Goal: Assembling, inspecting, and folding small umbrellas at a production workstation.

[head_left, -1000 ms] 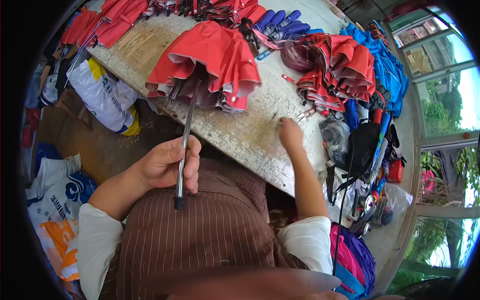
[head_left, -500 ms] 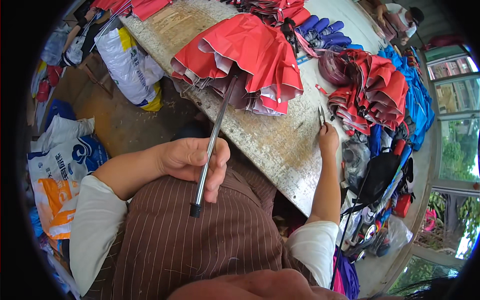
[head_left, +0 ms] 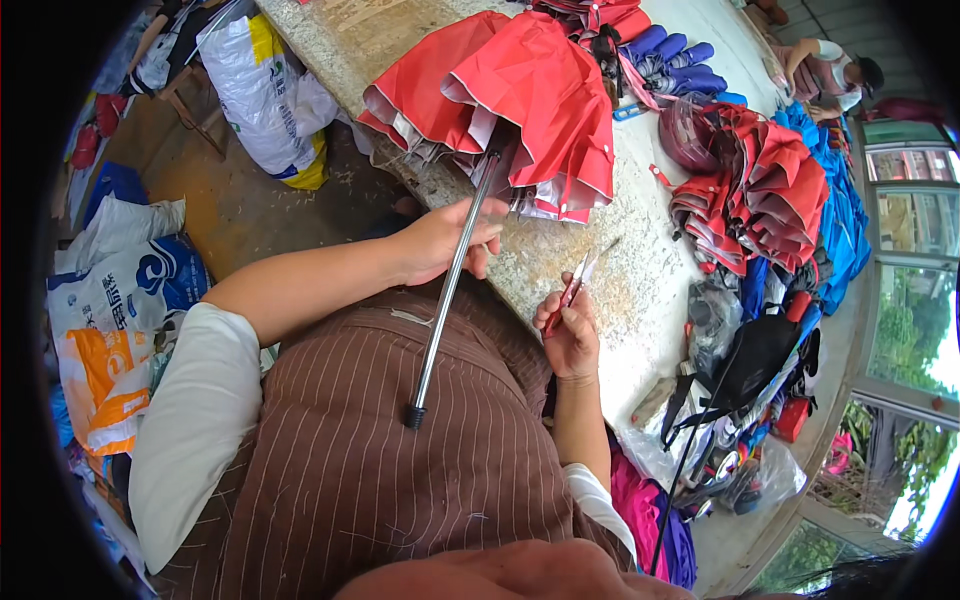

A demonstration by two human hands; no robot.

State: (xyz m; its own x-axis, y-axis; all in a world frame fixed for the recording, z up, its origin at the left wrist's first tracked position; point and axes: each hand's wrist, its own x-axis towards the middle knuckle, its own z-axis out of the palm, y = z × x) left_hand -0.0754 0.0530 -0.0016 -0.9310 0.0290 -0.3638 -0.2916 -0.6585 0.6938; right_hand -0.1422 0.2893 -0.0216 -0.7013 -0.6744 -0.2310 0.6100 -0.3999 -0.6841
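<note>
A red umbrella [head_left: 540, 95] lies partly folded on the worktable, its pale lining showing along the lower edge. Its bare metal shaft [head_left: 447, 310] slants toward me, ending in a black tip over my apron. My left hand [head_left: 440, 245] is curled at the upper part of this shaft, below the canopy; the thumb is slightly blurred. In my right hand [head_left: 570, 335] are small red-handled scissors [head_left: 572, 292], held over the table's near edge. Their thin metal blades point up and away from me, apart from the umbrella.
The worn worktable [head_left: 640, 340] carries another bunched red umbrella [head_left: 750, 190], purple folded umbrellas [head_left: 675, 60] and blue fabric [head_left: 845, 220] at the right. A black bag [head_left: 755, 360] lies among clutter. Stuffed sacks [head_left: 265, 100] stand left. Another person [head_left: 820, 75] is at the far right.
My left hand has moved up the shaft toward the canopy. My right hand has come left and nearer to me with the scissors, lifting them off the tabletop area by the red bundle.
</note>
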